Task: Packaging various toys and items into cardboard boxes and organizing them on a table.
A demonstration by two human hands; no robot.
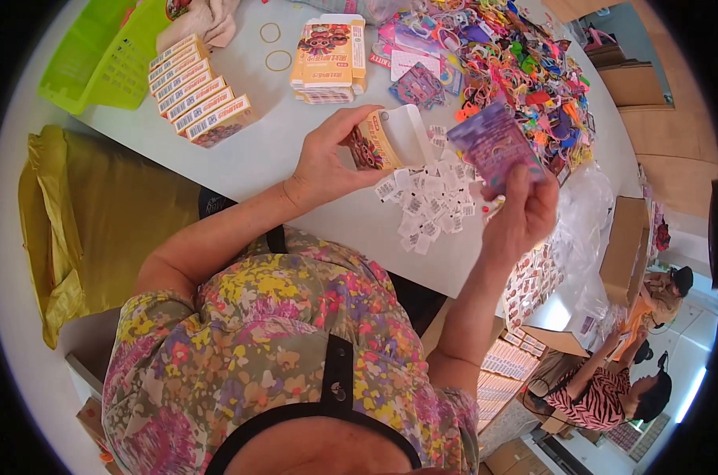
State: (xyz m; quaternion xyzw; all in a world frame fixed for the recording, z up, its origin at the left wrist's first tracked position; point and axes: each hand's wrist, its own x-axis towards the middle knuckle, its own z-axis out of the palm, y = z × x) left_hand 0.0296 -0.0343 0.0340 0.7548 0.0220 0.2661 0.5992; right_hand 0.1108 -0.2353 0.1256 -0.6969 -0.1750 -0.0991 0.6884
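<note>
Here, the left hand grips a small orange carton, thumb along its far edge and fingers below; the carton is tilted above the table, with its white inside showing on the right; the right hand pinches a purple card by its near edge between thumb and fingers, holding it up to the right of the carton, apart from it; a heap of white slips lies on the table between the two hands, nearer the body than the carton.

Beyond the carton stands a stack of orange boxes; two rubber bands lie left of that stack; farther left, a slanting row of filled-out boxes sits beside a green basket; a big heap of colourful trinkets spreads over the far right, beyond the card, with patterned packets at its left edge; a clear plastic bag lies right of the right hand.
</note>
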